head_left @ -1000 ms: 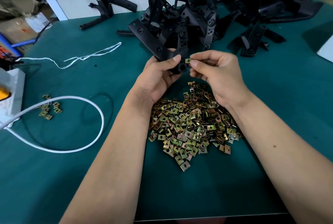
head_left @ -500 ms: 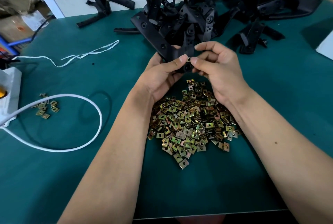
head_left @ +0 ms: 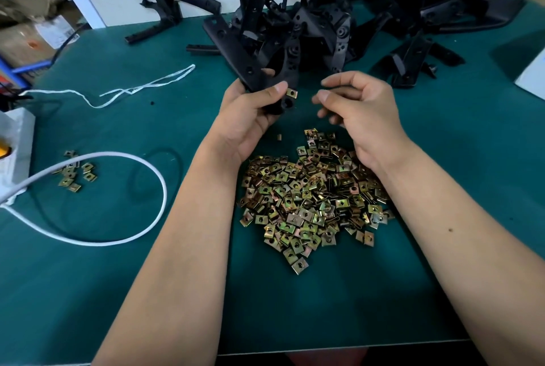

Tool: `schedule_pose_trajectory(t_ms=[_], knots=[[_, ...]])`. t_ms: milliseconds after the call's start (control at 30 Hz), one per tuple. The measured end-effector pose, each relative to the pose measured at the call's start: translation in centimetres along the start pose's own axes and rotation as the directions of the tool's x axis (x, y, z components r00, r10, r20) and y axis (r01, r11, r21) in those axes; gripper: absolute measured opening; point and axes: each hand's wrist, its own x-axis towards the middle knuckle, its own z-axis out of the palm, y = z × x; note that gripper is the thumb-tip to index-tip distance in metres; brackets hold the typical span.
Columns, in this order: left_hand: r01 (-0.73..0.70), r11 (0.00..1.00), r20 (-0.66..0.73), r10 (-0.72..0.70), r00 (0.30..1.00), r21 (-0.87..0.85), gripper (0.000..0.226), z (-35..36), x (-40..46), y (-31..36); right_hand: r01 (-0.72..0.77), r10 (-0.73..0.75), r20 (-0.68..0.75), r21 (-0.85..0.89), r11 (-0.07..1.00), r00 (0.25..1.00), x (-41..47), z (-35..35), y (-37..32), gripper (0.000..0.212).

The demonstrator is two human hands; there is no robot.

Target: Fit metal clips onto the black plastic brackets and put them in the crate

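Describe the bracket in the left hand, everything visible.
The held bracket is matte black, apparently moulded plastic: a long flat arm with round holes, rising away to the upper left over the green table. Its near end is a chunkier block with a round bore. The left hand grips that end, thumb on top. A brass-coloured metal clip sits on its near right corner. The right hand is just clear of it, holding nothing.

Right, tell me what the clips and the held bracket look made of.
Clip pile: thin stamped metal by the look, with a yellowish iridescent plated sheen, maybe zinc.
Bracket in the left hand: matte black, moulded holes and ribs, so probably plastic.
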Motion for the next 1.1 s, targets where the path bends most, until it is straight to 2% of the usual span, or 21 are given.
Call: schedule_pose_trajectory(t_ms=[67, 167, 267, 400, 467, 567, 633, 700, 767, 933, 1033, 1100], knots=[[-0.022, 1.000, -0.007, 0.022, 1.000, 0.012, 0.039, -0.5, 0.0, 0.4, -0.015, 0.016, 0.043, -0.034, 0.999, 0.999, 0.0, 0.0, -0.1, 0.008], [-0.029, 0.996, 0.037, 0.026, 0.999, 0.086, 0.041, -0.6, -0.2, 0.4, -0.020, 0.031, 0.158, -0.069, 0.997, 0.987, -0.5, 0.8, -0.2, 0.014], [-0.015, 0.989, 0.102, 0.000, 0.995, 0.148, 0.037, -0.4, -0.3, 0.1, -0.017, 0.028, 0.159, -0.070, 0.997, 0.987, -0.8, 1.6, -0.4, 0.012], [-0.011, 0.993, 0.140, -0.005, 0.990, 0.115, 0.036, -0.6, -0.3, 0.5, -0.065, 0.069, 0.164, -0.033, 0.997, 0.984, -0.6, 2.0, -0.5, 0.009], [0.003, 1.000, 0.137, -0.006, 0.991, 0.022, 0.032, -1.1, -0.5, 1.3, -0.094, 0.095, 0.177, -0.011, 0.995, 0.980, -0.5, 2.2, -0.6, 0.008], [-0.022, 0.953, 0.008, 0.025, 1.000, -0.301, 0.022, -3.2, -1.4, 3.4, -0.108, 0.115, 0.200, -0.044, 0.993, 0.973, -0.1, 3.0, -1.1, 0.009], [-0.119, 0.905, -0.095, 0.088, 0.992, -0.408, 0.018, -4.8, -2.3, 4.7, -0.062, 0.106, 0.279, -0.162, 0.985, 0.954, 0.4, 4.3, -2.0, 0.008], [-0.218, 0.894, -0.180, 0.159, 0.971, -0.391, 0.018, -6.4, -3.5, 5.8, -0.001, 0.119, 0.388, -0.294, 0.956, 0.914, 0.6, 7.7, -2.8, 0.009], [-0.279, 0.894, -0.254, 0.197, 0.947, -0.350, 0.020, -7.8, -4.8, 6.9, 0.015, 0.149, 0.460, -0.332, 0.943, 0.875, 0.1, 12.2, -3.3, 0.011], [-0.384, 0.905, -0.418, 0.282, 0.864, -0.182, 0.026, -11.8, -7.9, 9.2, -0.076, 0.225, 0.597, -0.265, 0.961, 0.770, -2.4, 21.8, -3.7, 0.007], [-0.443, 0.878, -0.507, 0.303, 0.807, -0.181, 0.025, -13.5, -9.2, 10.1, -0.228, 0.264, 0.612, -0.139, 0.964, 0.746, -2.6, 24.0, -3.8, 0.013], [-0.488, 0.844, -0.537, 0.312, 0.784, -0.223, 0.024, -14.1, -9.5, 10.3, -0.264, 0.285, 0.618, -0.128, 0.956, 0.732, -2.4, 23.8, -3.6, 0.016]])
